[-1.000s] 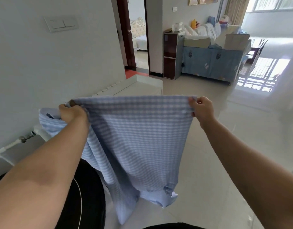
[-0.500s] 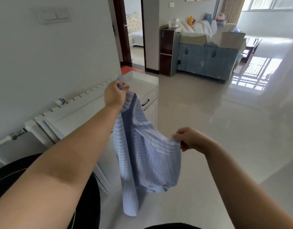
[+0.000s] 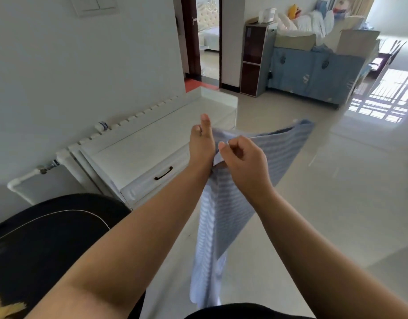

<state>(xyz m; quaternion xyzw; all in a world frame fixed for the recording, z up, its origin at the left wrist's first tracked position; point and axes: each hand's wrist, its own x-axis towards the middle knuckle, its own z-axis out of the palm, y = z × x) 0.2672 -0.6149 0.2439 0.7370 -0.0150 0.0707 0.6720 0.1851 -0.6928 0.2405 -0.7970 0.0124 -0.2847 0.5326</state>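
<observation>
Two hands, apart a second ago, are meeting, right hand (image 3: 242, 162) pinching the pale-blue striped cloth garment (image 3: 281, 153), left hand (image 3: 202, 146) grip unclear: fold is closing.

Left hand (image 3: 202, 143) sits beside right hand (image 3: 242, 162), arms outstretched.

Bare forearms (image 3: 152, 222), black garment (image 3: 48, 245), thin white line (image 3: 60, 211), yellow print (image 3: 5, 307)
</observation>
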